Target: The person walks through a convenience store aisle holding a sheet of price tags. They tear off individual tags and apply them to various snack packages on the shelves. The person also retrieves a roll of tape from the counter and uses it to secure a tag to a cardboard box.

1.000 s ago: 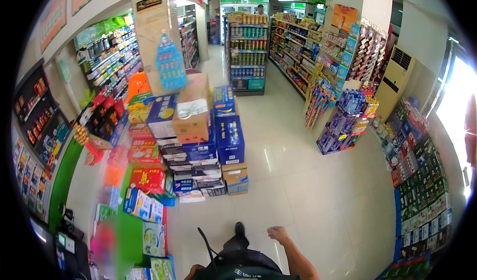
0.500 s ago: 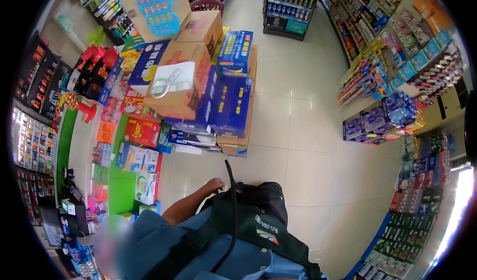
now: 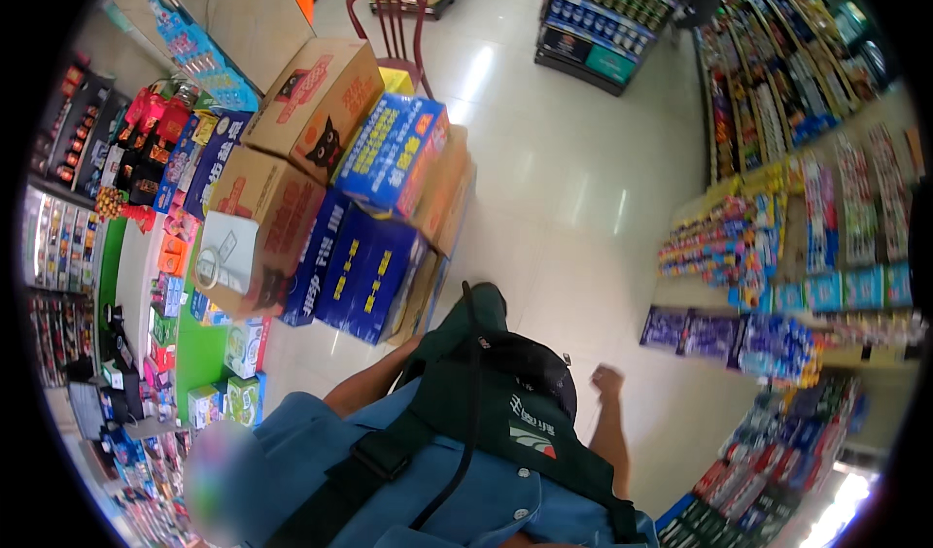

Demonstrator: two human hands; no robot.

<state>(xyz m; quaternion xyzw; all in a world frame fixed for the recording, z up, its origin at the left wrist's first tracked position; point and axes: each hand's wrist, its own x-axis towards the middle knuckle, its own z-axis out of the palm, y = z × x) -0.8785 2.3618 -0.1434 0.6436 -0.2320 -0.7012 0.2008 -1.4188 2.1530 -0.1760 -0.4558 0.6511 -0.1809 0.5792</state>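
My right hand (image 3: 608, 381) swings out beside the dark bag on my front, over the tiled floor. It is a little blurred; its fingers look loosely curled, with nothing seen in them. On the other side my left forearm (image 3: 374, 377) reaches forward, and the hand at its end is hidden behind dark green cloth. Nearest to that arm stands a stack of cartons: a dark blue box (image 3: 367, 274), a lighter blue box (image 3: 394, 150) and brown cardboard boxes (image 3: 316, 106). A roll of tape (image 3: 207, 267) and a pale sheet lie on the front brown carton.
A counter with a green front (image 3: 207, 352) and small packaged goods runs along the left. Ahead are a dark red chair (image 3: 393, 23) and a shelf of cans (image 3: 607, 23). Racks of packaged goods (image 3: 724, 242) line the right. Pale floor tiles (image 3: 554, 218) stretch between.
The view has moved forward and turned, bringing the carton stack closer on the left. My right hand has come into sight; my left hand has slipped behind the green cloth. A leg now shows ahead.
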